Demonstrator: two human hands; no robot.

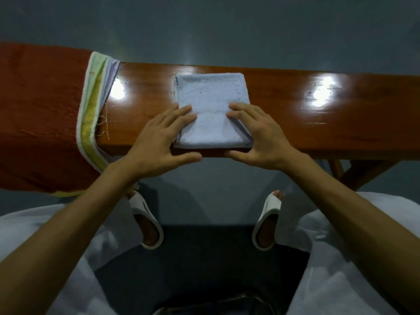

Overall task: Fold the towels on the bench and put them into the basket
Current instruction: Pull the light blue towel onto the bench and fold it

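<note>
From the head camera, a pale blue towel (211,110), folded into a neat square, lies flat on the glossy wooden bench (306,119), its near edge flush with the bench's front edge. The left hand (159,137) rests with straight, spread fingers on the towel's left side, thumb held out wide below the bench front. The right hand (259,137) mirrors it on the towel's right side, fingers nearly straight on the cloth and thumb splayed (neither hand grips anything). A red towel (41,110) drapes over the bench's left end, with a striped towel (91,105) showing beside it, apart from the blue one. Below, white slippers (145,221) stand on the grey floor (204,196).
</note>
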